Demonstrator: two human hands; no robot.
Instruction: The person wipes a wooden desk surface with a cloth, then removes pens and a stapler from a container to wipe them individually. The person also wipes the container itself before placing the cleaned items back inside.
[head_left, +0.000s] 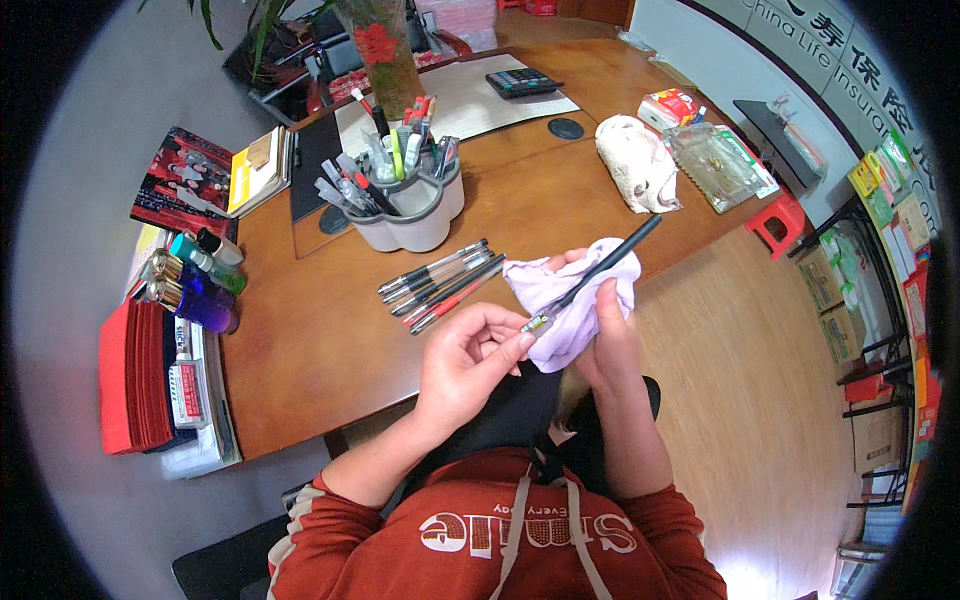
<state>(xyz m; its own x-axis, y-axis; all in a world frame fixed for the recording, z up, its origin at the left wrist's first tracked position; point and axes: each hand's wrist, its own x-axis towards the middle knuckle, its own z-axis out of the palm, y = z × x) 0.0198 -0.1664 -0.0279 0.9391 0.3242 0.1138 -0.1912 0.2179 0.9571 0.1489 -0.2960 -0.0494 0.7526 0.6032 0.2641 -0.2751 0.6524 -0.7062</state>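
Note:
My left hand (476, 352) pinches one end of a dark pen (611, 256) between thumb and fingertips. The pen slants up to the right across a lilac cloth (566, 337). My right hand (615, 330) grips that cloth, its thumb on top near the pen; some of its fingers are hidden beneath the fabric. Just beyond my left hand, several pens (442, 281) lie side by side on the wooden desk (322, 360), one of them with a red barrel (454, 298). Behind them stands a grey-white pen organizer (409, 225) filled with pens and markers.
A rolled white towel (637, 161), a clear plastic box (716, 165) and a tissue pack (667, 109) sit at the right. A calculator (523, 82) and a glass vase (386, 60) stand at the back. Bottles (199, 289) and red folders (135, 379) line the left edge.

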